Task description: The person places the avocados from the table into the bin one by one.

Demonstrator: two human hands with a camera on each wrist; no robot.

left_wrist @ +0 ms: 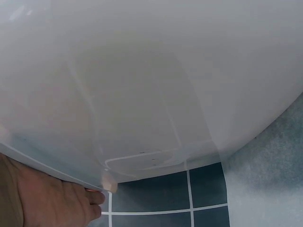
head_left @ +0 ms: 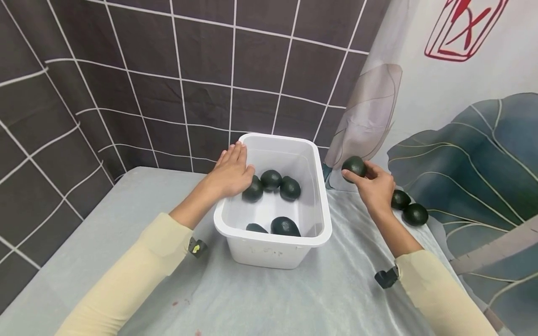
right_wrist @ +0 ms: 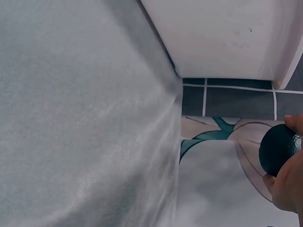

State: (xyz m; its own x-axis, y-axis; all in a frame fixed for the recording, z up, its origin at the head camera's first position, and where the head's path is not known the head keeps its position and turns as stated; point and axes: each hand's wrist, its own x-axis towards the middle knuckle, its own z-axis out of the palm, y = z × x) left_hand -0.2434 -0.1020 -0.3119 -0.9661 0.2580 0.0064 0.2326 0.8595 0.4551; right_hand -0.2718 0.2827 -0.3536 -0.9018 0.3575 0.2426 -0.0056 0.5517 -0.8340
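A white plastic tub (head_left: 273,240) stands on the cloth-covered table, with several dark green avocados (head_left: 285,227) on its floor. My left hand (head_left: 232,171) rests on the tub's left rim, fingers extended and thumb toward the inside. It partly hides one avocado (head_left: 253,190). In the left wrist view the same hand (left_wrist: 54,201) lies along the rim. To the right of the tub, above the table, my right hand (head_left: 375,186) holds an avocado (head_left: 354,169) between thumb and fingers. That held avocado (right_wrist: 277,150) also shows at the right wrist view's edge.
Two more avocados (head_left: 415,214) lie at the table's right edge, just beyond my right wrist. A dark curtain with white grid lines (head_left: 201,65) hangs behind the table. A white curtain with large leaf prints (head_left: 470,154) hangs on the right.
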